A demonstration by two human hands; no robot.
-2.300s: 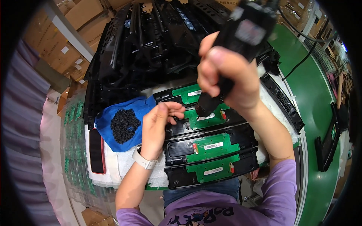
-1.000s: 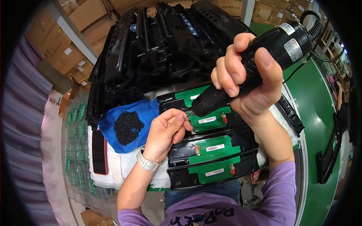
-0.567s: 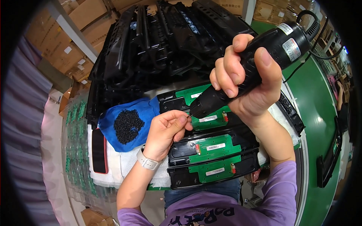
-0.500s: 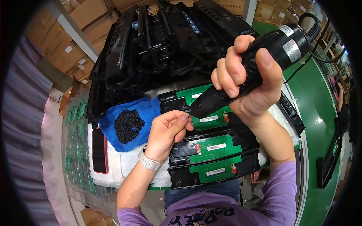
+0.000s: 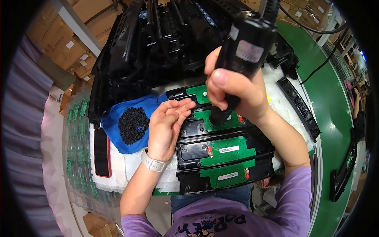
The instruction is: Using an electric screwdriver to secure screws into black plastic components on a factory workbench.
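Right hand: the right hand [image 5: 237,89] is closed firmly around a black cylindrical power driver [image 5: 246,43], thumb lying along its near side.
Driver: slants from the far right down to the near left, its narrow end over the second board from the far side; whether it touches is unclear. A thick black cord [image 5: 272,10] leaves its top.
Left hand: the left hand [image 5: 164,124] is partly open — fingers loosely extended to the right, thumb bent inward. Its fingertips are by the left ends of the two farthest panels; whether a tiny item sits in them cannot be told.
Panels: four long black plastic panels [image 5: 191,183] lie in a row from near to far, in front of the person, carrying flat green circuit boards [image 5: 241,157] with white labels.
Blue cloth: left of the panels, a crumpled bright blue cloth [image 5: 111,126] bears a heap of small black pieces [image 5: 132,128].
Phone: near the cloth's left edge lies a dark-screened phone with a red rim [image 5: 102,154].
Right side: a narrow black plastic strip [image 5: 299,106] lies on white padding [image 5: 274,85]; beyond it runs a smooth green surface [image 5: 325,118].
Far side: large glossy black plastic parts [image 5: 158,55] are piled up — brown cardboard cartons [image 5: 59,47] stand behind, to the left.
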